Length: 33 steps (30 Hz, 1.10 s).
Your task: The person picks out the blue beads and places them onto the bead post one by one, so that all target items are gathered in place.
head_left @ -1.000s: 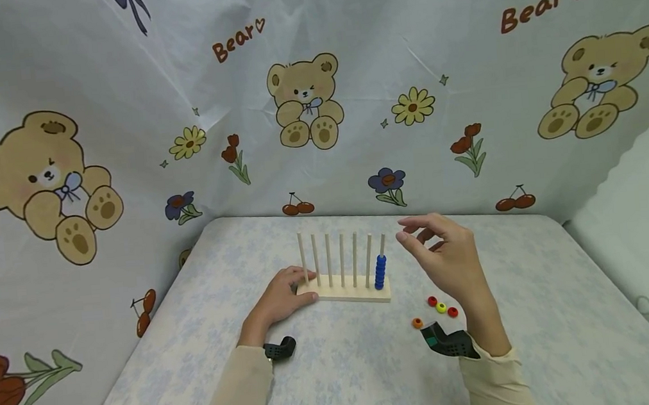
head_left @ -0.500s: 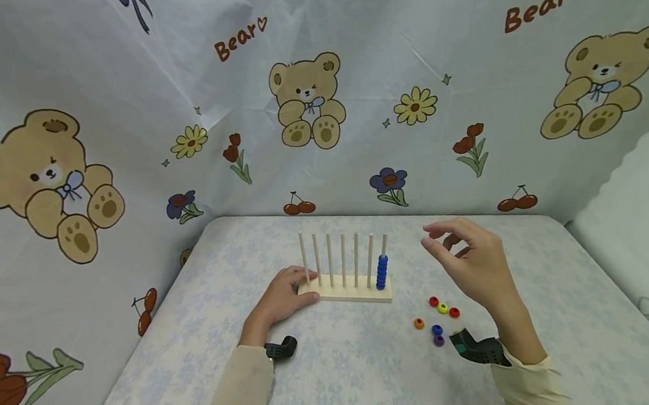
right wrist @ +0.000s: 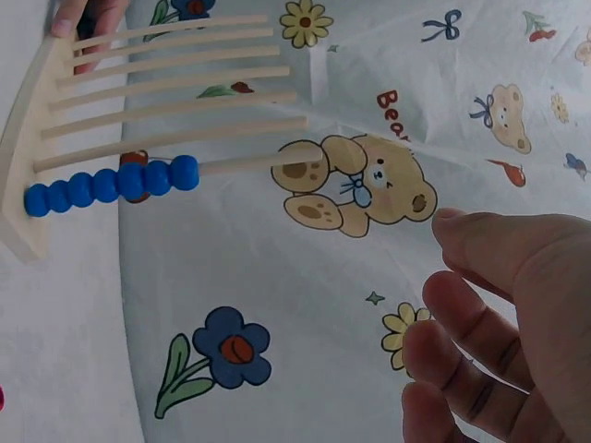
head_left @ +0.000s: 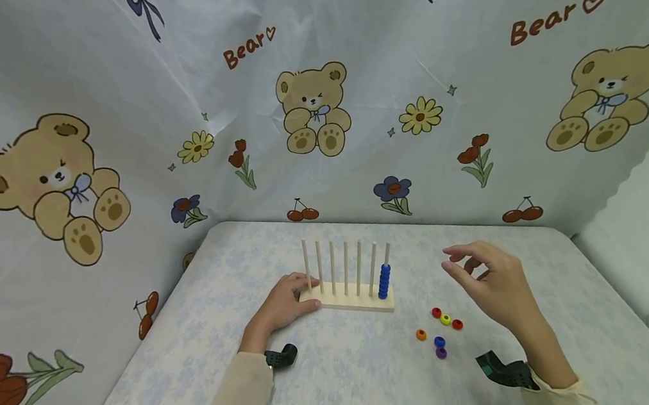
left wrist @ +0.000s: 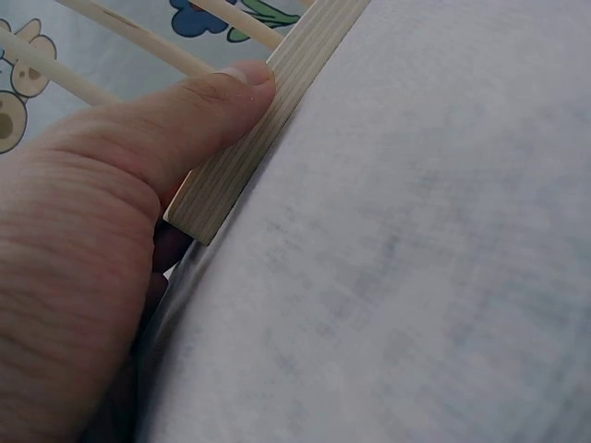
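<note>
A pale wooden peg rack [head_left: 350, 302] with several upright pegs stands on the table. On its rightmost peg sits a stack of blue beads [head_left: 384, 282], with the bare peg tip showing above them. My left hand [head_left: 282, 304] grips the rack's left end. In the left wrist view its thumb lies on the edge of the base [left wrist: 305, 69], while the other fingers are mostly hidden behind. To the right of the rack, my right hand [head_left: 496, 281] hovers above the table, fingers loosely bent and thumb apart from them. Nothing is between them in the right wrist view.
Loose beads lie right of the rack: a red bead [head_left: 436, 313], a yellow bead [head_left: 445, 319], another red bead [head_left: 457, 324], an orange bead [head_left: 421, 335], a blue bead [head_left: 440, 341] and a purple bead [head_left: 441, 352]. A bear-printed sheet [head_left: 245, 93] hangs behind the table.
My right hand has moved right, away from the rack, and back towards me. The loose blue and purple beads have come into sight from behind its wrist. The left hand keeps its grip.
</note>
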Motion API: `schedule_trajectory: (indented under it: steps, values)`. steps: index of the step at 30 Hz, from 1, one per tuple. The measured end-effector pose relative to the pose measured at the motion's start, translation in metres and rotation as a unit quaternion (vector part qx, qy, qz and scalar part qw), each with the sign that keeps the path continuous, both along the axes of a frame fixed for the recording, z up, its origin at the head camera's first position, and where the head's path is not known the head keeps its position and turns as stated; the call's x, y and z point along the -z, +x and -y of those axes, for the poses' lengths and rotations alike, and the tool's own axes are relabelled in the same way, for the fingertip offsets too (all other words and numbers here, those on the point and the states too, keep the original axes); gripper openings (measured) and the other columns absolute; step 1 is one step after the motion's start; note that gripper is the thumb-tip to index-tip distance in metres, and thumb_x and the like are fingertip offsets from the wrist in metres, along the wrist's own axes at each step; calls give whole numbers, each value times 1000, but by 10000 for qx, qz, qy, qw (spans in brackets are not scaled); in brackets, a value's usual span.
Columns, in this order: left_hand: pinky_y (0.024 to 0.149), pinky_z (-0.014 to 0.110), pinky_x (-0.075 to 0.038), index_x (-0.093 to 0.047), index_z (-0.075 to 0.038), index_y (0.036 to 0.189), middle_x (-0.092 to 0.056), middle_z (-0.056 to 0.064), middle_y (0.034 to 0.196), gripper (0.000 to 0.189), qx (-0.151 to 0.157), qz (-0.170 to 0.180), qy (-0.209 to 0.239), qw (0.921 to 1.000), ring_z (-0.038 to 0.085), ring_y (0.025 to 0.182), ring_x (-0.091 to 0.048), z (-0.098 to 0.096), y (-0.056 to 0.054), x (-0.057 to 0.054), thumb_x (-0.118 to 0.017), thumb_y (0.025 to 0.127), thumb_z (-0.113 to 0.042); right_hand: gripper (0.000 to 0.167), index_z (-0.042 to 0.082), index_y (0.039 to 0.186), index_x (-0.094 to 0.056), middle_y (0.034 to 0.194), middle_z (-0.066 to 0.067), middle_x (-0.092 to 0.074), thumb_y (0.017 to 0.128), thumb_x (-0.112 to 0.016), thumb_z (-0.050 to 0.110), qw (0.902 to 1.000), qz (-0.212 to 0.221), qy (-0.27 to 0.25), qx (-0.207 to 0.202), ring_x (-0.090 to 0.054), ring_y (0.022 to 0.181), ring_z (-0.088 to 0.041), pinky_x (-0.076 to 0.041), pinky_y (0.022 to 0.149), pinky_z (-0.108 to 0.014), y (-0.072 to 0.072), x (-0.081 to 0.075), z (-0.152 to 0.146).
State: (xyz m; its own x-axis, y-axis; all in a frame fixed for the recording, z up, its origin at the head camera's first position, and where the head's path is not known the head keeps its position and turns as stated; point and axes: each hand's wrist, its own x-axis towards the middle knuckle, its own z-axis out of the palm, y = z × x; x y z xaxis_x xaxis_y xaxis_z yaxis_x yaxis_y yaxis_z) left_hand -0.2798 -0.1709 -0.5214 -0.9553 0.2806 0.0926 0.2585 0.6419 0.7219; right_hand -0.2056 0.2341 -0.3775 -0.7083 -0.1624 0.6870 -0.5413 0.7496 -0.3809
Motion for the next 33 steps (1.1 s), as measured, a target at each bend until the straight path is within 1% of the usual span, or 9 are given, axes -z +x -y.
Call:
schedule_trajectory:
  steps: [5, 8, 12, 15, 18, 21, 23, 28, 33]
  values:
    - [111, 54, -40, -64, -46, 127, -56, -12, 137, 48, -131, -91, -13, 9999, 22, 137, -46, 6, 2, 2, -78, 82, -53, 25, 15, 108, -76, 88, 3, -70, 84, -82, 11, 9994, 251, 3, -244, -58, 69, -2, -47, 58, -14, -7, 12, -4]
    - [109, 53, -42, -66, -46, 124, -58, -14, 132, 46, -215, -117, 115, 9996, 20, 133, -48, 9, 3, 0, -81, 82, -49, 22, 17, 110, -75, 90, 5, -70, 88, -79, 15, 9957, 731, 106, -553, -59, 73, -3, -50, 57, -19, -14, 20, -7]
    - [110, 52, -42, -65, -46, 126, -57, -14, 134, 46, -49, -40, 214, 9998, 20, 135, -47, 6, 3, -3, -79, 82, -51, 18, 22, 108, -75, 95, 8, -72, 90, -77, 21, 9834, 1547, 271, -906, -60, 76, -5, -51, 57, -22, -17, 28, -15]
    - [111, 52, -41, -64, -45, 127, -56, -13, 136, 48, 35, -13, 176, 9998, 21, 136, -46, 3, 2, -2, -78, 82, -54, 16, 25, 107, -75, 101, 7, -73, 91, -76, 25, 9663, 2227, 362, -1240, -61, 78, -6, -52, 59, -23, -18, 33, -23]
    - [111, 52, -41, -64, -45, 128, -56, -12, 137, 48, 34, -11, 149, 9999, 21, 137, -46, 0, 2, 0, -77, 82, -55, 15, 26, 107, -75, 105, 3, -73, 92, -75, 26, 9421, 2905, 478, -1607, -61, 78, -7, -53, 61, -24, -19, 38, -29]
    - [111, 53, -40, -65, -44, 127, -56, -12, 138, 48, -5, -31, 144, 9999, 22, 137, -46, -1, 1, 0, -78, 82, -54, 16, 25, 108, -74, 108, -3, -74, 92, -74, 25, 9195, 3389, 621, -1892, -60, 77, -8, -52, 62, -25, -24, 42, -33]
    - [112, 53, -39, -64, -46, 127, -55, -13, 138, 47, -36, 0, 102, 9999, 22, 138, -45, -1, 1, 0, -78, 82, -55, 16, 23, 109, -75, 110, -6, -74, 93, -74, 23, 9083, 3596, 733, -2008, -59, 77, -9, -52, 62, -24, -27, 46, -35]
    - [113, 52, -39, -64, -47, 126, -56, -15, 136, 47, -80, 20, 42, 10000, 20, 137, -45, -1, 0, -1, -78, 81, -54, 20, 14, 112, -75, 111, -8, -74, 94, -72, 21, 8893, 3948, 902, -2124, -57, 74, -9, -51, 60, -24, -30, 49, -35]
    - [112, 52, -40, -65, -45, 126, -58, -15, 133, 47, -70, -6, 28, 10000, 20, 135, -47, -2, 1, -1, -80, 82, -51, 22, 13, 112, -76, 109, -8, -73, 89, -75, 11, 8627, 4404, 1000, -2277, -59, 73, -11, -53, 60, -26, -30, 52, -33]
